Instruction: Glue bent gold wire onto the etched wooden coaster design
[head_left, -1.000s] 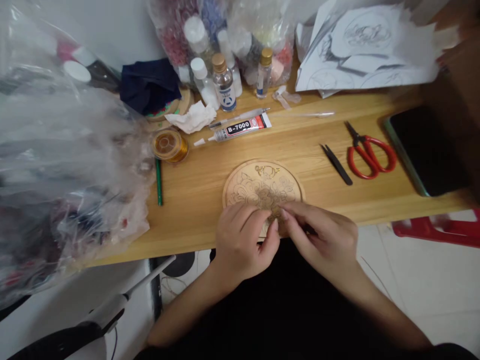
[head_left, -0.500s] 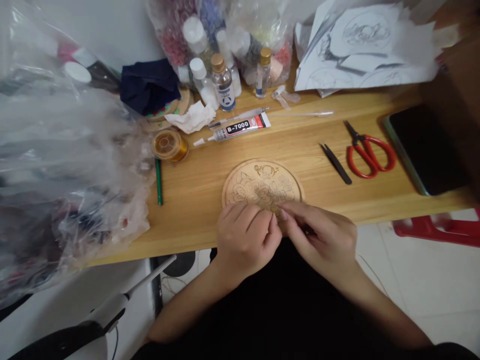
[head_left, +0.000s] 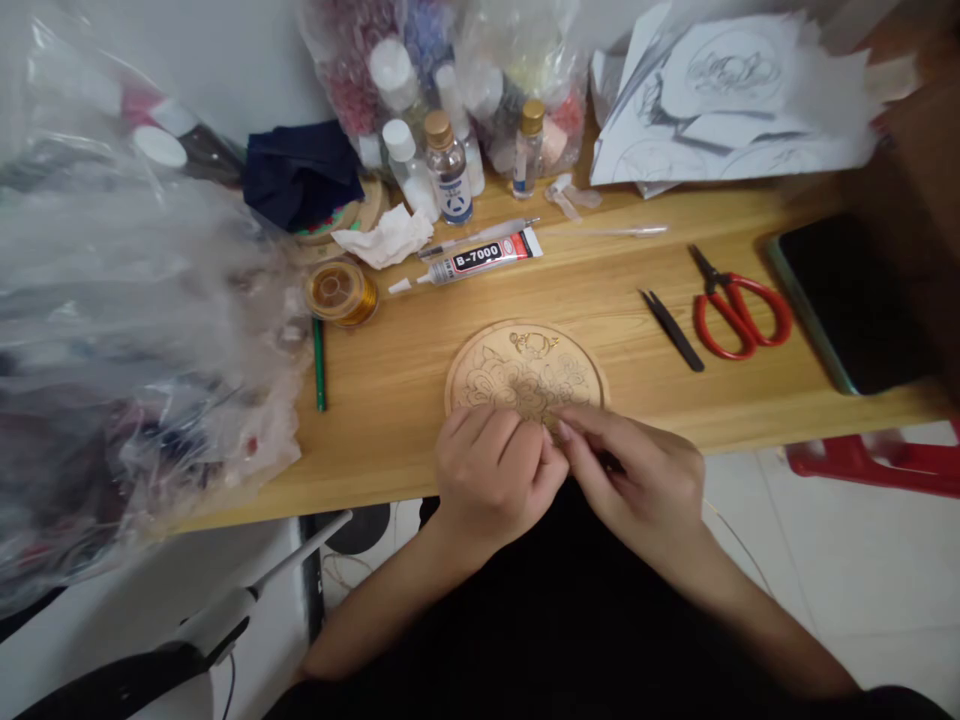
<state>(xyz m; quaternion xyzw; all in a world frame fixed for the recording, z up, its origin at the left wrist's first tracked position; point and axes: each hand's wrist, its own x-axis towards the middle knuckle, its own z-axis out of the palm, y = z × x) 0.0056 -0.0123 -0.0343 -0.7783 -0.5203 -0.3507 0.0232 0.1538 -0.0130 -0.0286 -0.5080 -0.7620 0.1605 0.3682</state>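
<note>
Close to the table's front edge lies a round wooden disc with a flower pattern drawn in dark lines. Thin gold wire outlines a small shape at its top. My left hand is closed over the disc's near edge, thumb pressed to the curled forefinger. Thumb and forefinger of my right hand pinch together right beside it. Both hold a thin gold wire, mostly hidden by the fingers; a strand of wire trails below my right wrist.
Black tweezers, red-handled pliers and a phone lie right. Behind the disc are a B-7000 glue tube, a gold wire spool and small bottles. Plastic bags fill the left; paper drawings lie at the back.
My hands have drawn slightly closer together, the right one shifting a little to the left. The wire strand below my right wrist shows a bit more clearly. The disc stays put.
</note>
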